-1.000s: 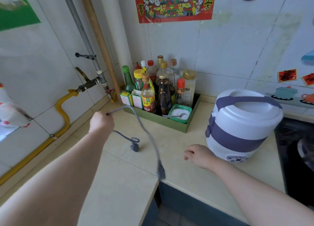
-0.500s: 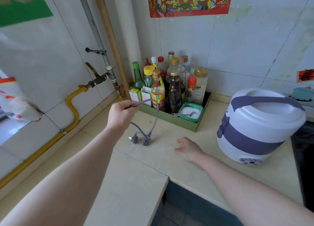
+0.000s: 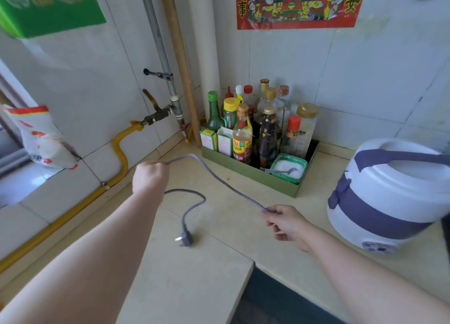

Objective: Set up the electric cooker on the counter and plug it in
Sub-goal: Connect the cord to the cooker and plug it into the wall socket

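Note:
The white electric cooker (image 3: 389, 197) with a purple band and handle stands on the beige counter (image 3: 194, 280) at the right. A grey power cord (image 3: 219, 180) stretches between my two hands. My left hand (image 3: 149, 177) grips it near the middle, raised above the counter. My right hand (image 3: 287, 222) is closed on the other end, left of the cooker. The cord's free part loops down from my left hand, and its wall plug (image 3: 185, 238) lies on the counter between my arms. The cord is not joined to the cooker.
A green tray (image 3: 250, 175) of sauce bottles and a small salt tub (image 3: 288, 167) stands in the corner behind the cord. A gas valve with a yellow hose (image 3: 120, 150) runs along the left wall. The counter has a step edge in front, with a dark gap below.
My right hand, empty on the counter before, has taken hold of one end of the cord. The cord is now pulled out between both hands, and the plug has dropped nearer to me.

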`<state>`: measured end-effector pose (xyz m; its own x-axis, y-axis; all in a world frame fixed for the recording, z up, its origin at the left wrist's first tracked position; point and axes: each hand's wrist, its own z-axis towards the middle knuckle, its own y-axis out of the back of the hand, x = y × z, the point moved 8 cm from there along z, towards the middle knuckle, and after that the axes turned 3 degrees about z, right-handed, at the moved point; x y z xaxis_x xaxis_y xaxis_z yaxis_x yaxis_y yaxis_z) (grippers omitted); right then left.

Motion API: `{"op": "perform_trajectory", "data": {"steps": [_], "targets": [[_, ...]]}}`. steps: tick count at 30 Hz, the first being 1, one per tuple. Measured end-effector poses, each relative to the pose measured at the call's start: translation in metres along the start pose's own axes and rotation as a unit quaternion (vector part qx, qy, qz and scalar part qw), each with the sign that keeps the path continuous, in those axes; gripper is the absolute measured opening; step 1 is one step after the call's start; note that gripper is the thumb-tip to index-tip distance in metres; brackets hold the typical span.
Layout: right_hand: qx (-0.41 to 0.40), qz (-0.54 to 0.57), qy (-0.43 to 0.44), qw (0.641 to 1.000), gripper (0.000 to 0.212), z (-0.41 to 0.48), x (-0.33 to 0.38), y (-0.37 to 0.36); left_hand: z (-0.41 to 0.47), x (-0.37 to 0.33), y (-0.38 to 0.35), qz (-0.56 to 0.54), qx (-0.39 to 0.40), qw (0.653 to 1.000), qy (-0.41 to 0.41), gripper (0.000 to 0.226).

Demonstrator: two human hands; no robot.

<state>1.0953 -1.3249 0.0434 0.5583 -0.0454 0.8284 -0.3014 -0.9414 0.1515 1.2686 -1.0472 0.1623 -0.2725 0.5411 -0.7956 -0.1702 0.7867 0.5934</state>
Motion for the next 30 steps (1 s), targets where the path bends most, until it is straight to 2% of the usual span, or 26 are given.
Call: {"op": "perform_trajectory", "data": {"steps": [2,4,6,7,9,10,11,13,15,20,23,25,28,30], "targets": [[-0.005,0.003,0.005,1.0,0.018,0.002,0.003,0.009,-0.001,0.008,-0.008,0.155,0.003,0.988,0.012,0.031],[-0.009,0.02,0.01,1.0,0.032,0.005,0.006,0.011,-0.011,-0.004,-0.029,0.29,0.024,0.955,-0.053,0.052],[-0.015,0.031,0.026,0.999,0.038,0.006,0.009,0.01,-0.035,-0.033,-0.058,0.339,0.039,0.915,-0.216,0.082],[-0.015,0.034,0.037,0.999,0.039,0.006,0.009,0.01,-0.056,-0.051,-0.072,0.344,0.041,0.882,-0.319,0.089],[-0.022,0.065,0.061,0.996,0.041,0.003,0.009,0.013,-0.101,-0.073,-0.104,0.331,0.097,0.802,-0.488,0.084],[-0.026,0.09,0.069,0.993,0.044,0.0,0.009,0.015,-0.12,-0.074,-0.122,0.331,0.156,0.765,-0.531,0.075],[-0.031,0.109,0.075,0.991,0.047,-0.002,0.009,0.017,-0.134,-0.07,-0.14,0.34,0.222,0.733,-0.546,0.065],[-0.043,0.123,0.082,0.988,0.054,-0.007,0.009,0.023,-0.15,-0.054,-0.17,0.355,0.325,0.695,-0.534,0.053],[-0.055,0.129,0.086,0.986,0.059,-0.014,0.01,0.029,-0.156,-0.042,-0.189,0.351,0.363,0.693,-0.515,0.049],[-0.092,0.122,0.079,0.985,0.063,-0.03,0.007,0.045,-0.163,-0.044,-0.205,0.286,0.371,0.728,-0.5,0.023],[-0.067,0.129,0.053,0.988,0.058,-0.036,-0.004,0.05,-0.155,-0.042,-0.21,0.25,0.394,0.752,-0.466,0.017],[-0.073,0.143,0.035,0.986,0.054,-0.038,-0.015,0.059,-0.151,-0.037,-0.215,0.241,0.423,0.749,-0.45,0.016],[-0.137,0.146,-0.001,0.98,0.044,-0.042,-0.04,0.081,-0.15,-0.027,-0.224,0.253,0.456,0.74,-0.426,0.017],[-0.173,0.145,-0.033,0.974,0.036,-0.047,-0.058,0.094,-0.15,-0.025,-0.229,0.242,0.469,0.746,-0.408,0.016]]}}
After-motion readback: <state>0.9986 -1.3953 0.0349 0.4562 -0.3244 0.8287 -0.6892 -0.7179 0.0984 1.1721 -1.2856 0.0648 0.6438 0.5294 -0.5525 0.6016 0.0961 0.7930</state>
